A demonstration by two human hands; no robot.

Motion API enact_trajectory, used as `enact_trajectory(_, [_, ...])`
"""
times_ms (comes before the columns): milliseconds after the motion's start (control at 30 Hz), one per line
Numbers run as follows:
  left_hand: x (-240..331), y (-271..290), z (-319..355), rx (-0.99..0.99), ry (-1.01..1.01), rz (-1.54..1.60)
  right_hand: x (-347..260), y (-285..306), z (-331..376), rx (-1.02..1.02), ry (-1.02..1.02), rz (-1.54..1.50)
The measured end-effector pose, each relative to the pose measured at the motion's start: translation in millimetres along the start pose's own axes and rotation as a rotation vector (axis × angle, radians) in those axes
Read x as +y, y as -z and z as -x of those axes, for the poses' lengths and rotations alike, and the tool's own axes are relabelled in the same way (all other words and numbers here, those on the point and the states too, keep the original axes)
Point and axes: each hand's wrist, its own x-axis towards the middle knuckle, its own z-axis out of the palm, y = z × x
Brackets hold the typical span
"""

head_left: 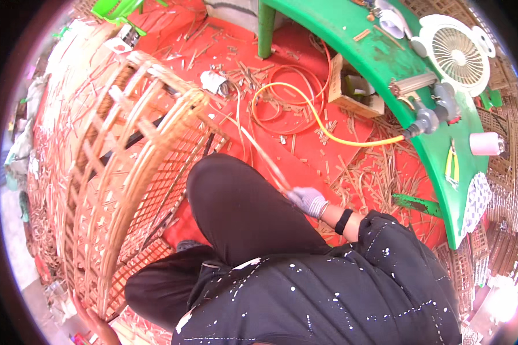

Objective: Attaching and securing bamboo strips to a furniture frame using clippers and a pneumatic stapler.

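Low at far left, bare left hand (91,321), fingers extended at the lower end of the woven basket (137,183); can't tell from here whether it grips the rim or only rests there. Basket stands on its side, left of the person's bent knees: thick bundled rim, ribs, open square lattice, honey-brown cane look. Likely light for its bulk, springy, stiffest along the rim; I'd hold it there, since the thin lattice may flex or snag.

Centre: a long pale strip (266,156) slants down to the right hand (309,201), in a pale knit glove, fingers closed around its near end. Strip looks flat, smooth, bendy; may slip or split if creased, so best pinched close to the working end. Red floor covering (342,123) beneath, littered with short offcuts.

Right: glossy green table (380,63), curved by the lens; ribbed white fan (458,57), yellow-handled pliers (452,164).
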Motion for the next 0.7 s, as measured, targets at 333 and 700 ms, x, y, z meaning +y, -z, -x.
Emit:
enact_trajectory(333, [47.6, -22.0, 18.6, 0.102, -0.183, -0.108, -238.8, 189.3, 104.7, 0.810, 0.651, -0.782])
enact_trajectory(700, [156.7, 7.1, 42.9, 0.014, -0.407, 0.285, -333.7, 164.6, 164.1, 0.481, 0.929, -0.129])
